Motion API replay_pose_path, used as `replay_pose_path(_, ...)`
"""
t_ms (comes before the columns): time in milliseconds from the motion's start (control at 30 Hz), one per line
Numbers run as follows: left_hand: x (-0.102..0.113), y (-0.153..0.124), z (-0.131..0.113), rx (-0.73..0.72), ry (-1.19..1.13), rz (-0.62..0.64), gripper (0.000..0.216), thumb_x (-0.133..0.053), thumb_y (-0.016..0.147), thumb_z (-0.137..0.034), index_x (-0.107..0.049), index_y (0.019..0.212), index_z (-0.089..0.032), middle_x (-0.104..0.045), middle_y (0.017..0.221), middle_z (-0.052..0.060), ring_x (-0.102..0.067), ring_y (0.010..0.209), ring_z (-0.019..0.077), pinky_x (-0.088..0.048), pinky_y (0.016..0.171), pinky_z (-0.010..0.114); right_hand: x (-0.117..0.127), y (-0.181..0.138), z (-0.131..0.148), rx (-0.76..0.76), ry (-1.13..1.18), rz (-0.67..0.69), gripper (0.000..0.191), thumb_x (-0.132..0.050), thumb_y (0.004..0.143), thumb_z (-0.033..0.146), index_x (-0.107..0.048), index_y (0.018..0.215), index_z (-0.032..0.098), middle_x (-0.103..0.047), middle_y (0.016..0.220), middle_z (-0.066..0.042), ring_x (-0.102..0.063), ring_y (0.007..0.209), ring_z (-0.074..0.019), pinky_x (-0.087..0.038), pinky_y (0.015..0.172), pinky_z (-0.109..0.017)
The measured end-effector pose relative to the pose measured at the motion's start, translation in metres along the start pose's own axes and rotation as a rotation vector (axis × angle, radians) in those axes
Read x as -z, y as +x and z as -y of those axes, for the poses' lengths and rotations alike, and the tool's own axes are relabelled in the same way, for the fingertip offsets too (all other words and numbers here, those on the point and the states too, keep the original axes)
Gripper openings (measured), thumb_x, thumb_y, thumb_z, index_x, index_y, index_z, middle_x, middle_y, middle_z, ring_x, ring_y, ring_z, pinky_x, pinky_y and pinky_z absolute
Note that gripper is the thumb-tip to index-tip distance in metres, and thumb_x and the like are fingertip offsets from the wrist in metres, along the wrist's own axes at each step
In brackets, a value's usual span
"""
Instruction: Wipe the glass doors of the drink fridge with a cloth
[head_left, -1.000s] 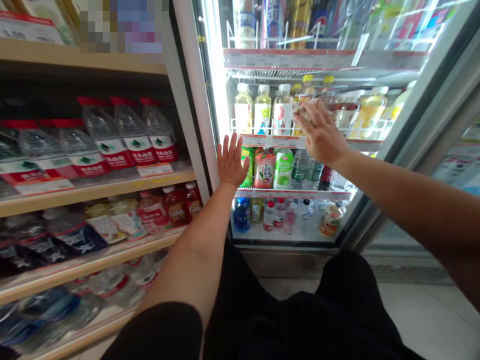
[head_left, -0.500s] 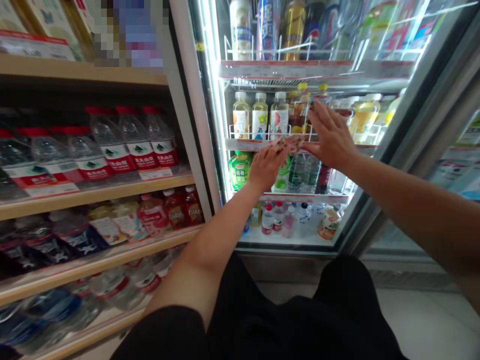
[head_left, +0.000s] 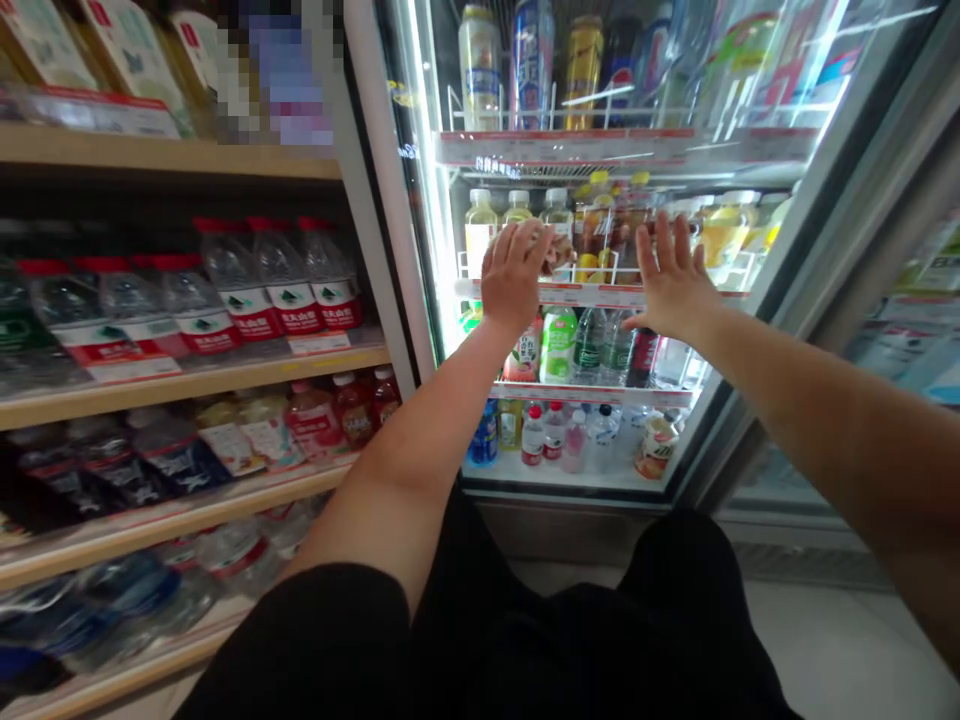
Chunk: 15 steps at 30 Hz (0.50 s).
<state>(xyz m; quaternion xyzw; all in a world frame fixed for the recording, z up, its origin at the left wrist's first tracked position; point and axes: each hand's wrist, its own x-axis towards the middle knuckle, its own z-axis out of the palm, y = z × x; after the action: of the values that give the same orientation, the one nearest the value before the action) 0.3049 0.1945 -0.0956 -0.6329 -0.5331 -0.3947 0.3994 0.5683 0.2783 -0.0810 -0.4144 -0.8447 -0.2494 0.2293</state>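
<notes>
My left hand (head_left: 514,275) is raised before the glass front of a lit drinks cooler (head_left: 566,293), over the middle shelf. A crumpled brownish-pink patterned cloth (head_left: 556,252) shows past its fingertips, held against the glass as far as I can see; the palm side is hidden. To the right, my right hand (head_left: 671,280) has its fingers spread, with nothing in it. It is at or close to the glass; contact cannot be made out. Behind the hands stand juice bottles (head_left: 727,235), and a green-labelled bottle (head_left: 557,345) is on the shelf below.
On the left, an open rack (head_left: 225,375) holds red-capped water bottles (head_left: 285,275) and other drinks. Cans (head_left: 583,75) line the cooler's top shelf. Small bottles and a cup (head_left: 655,447) sit at its bottom. A metal door frame (head_left: 795,290) borders the cooler at right.
My left hand has moved left and up with the cloth. The right hand has shifted slightly right and spread its fingers, so the hands are now farther apart.
</notes>
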Motion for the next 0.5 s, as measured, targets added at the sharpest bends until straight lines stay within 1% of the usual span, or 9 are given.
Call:
replay_pose_path(67,-0.007,-0.022,-0.008,-0.102,0.003,0.063,0.057,-0.045,0.100,-0.012,-0.054,0.155,-0.023,-0.044,0.166,0.008,-0.031,0.159,0.0337,-0.026,0.133,0.056,-0.001,0.001,0.000,-0.004,0.005,-0.004,0.141,-0.072,0.080,0.072,0.025,0.167,0.018,0.025,0.176,-0.015,0.019,0.160,-0.0499,-0.010,0.125,-0.080)
replay_pose_path(133,-0.015,-0.046,-0.014,-0.250,0.009,0.162,0.059,-0.051,0.098,-0.015,-0.051,0.157,-0.020,-0.038,0.169,0.010,-0.025,0.160,0.0386,-0.022,0.133,0.062,-0.002,0.002,0.000,-0.017,-0.004,0.007,0.142,-0.073,0.080,0.071,0.026,0.166,0.017,0.026,0.175,-0.015,0.019,0.160,-0.0500,-0.009,0.125,-0.079)
replay_pose_path(200,-0.020,-0.056,-0.013,-0.361,0.014,0.249,0.060,-0.047,0.100,-0.013,-0.047,0.159,-0.017,-0.037,0.169,0.010,-0.024,0.161,0.0380,-0.024,0.133,0.062,-0.003,0.002,0.002,-0.028,-0.009,0.015,0.144,-0.076,0.079,0.068,0.026,0.166,0.016,0.026,0.175,-0.016,0.020,0.160,-0.0501,-0.009,0.126,-0.079)
replay_pose_path(233,-0.020,-0.053,-0.008,-0.387,0.013,0.271,0.060,-0.042,0.101,-0.010,-0.046,0.160,-0.017,-0.039,0.169,0.009,-0.025,0.161,0.0356,-0.025,0.133,0.060,-0.002,0.002,0.003,-0.034,-0.008,0.016,0.145,-0.077,0.078,0.067,0.027,0.166,0.016,0.026,0.175,-0.016,0.020,0.159,-0.0500,-0.009,0.126,-0.079)
replay_pose_path(300,-0.016,-0.033,0.006,-0.368,0.004,0.233,0.062,-0.033,0.101,-0.006,-0.046,0.160,-0.020,-0.040,0.168,0.005,-0.021,0.162,0.0289,-0.023,0.135,0.055,-0.002,0.001,0.006,-0.044,0.000,0.014,0.145,-0.077,0.078,0.066,0.027,0.166,0.017,0.026,0.175,-0.016,0.022,0.159,-0.0498,-0.008,0.126,-0.079)
replay_pose_path(333,-0.013,-0.020,0.014,-0.332,-0.001,0.185,0.064,-0.031,0.100,-0.004,-0.045,0.160,-0.021,-0.038,0.170,0.004,-0.015,0.164,0.0262,-0.021,0.136,0.053,-0.001,0.001,0.006,-0.049,0.004,0.016,0.145,-0.077,0.079,0.066,0.027,0.166,0.017,0.027,0.175,-0.016,0.022,0.159,-0.0500,-0.008,0.125,-0.079)
replay_pose_path(400,-0.009,0.005,0.027,-0.219,-0.002,0.064,0.070,-0.026,0.097,0.000,-0.041,0.163,-0.020,-0.028,0.174,0.005,0.002,0.164,0.0233,-0.018,0.136,0.053,-0.001,0.001,0.007,-0.046,0.007,0.024,0.145,-0.078,0.079,0.065,0.026,0.166,0.014,0.027,0.174,-0.018,0.023,0.158,-0.0515,-0.009,0.125,-0.080)
replay_pose_path(467,-0.009,0.012,0.033,-0.130,0.005,-0.005,0.072,-0.025,0.096,0.002,-0.038,0.164,-0.019,-0.021,0.176,0.007,0.012,0.163,0.0236,-0.016,0.136,0.056,-0.001,0.002,0.006,-0.026,0.015,0.029,0.147,-0.079,0.078,0.067,0.025,0.166,0.012,0.029,0.173,-0.019,0.023,0.157,-0.0537,-0.009,0.124,-0.081)
replay_pose_path(500,-0.010,0.008,0.033,-0.119,0.007,-0.007,0.071,-0.027,0.097,0.000,-0.038,0.164,-0.019,-0.020,0.176,0.008,0.013,0.163,0.0249,-0.015,0.136,0.057,-0.001,0.002,0.005,-0.018,0.019,0.032,0.149,-0.080,0.076,0.068,0.025,0.166,0.011,0.031,0.172,-0.020,0.024,0.157,-0.0546,-0.009,0.123,-0.082)
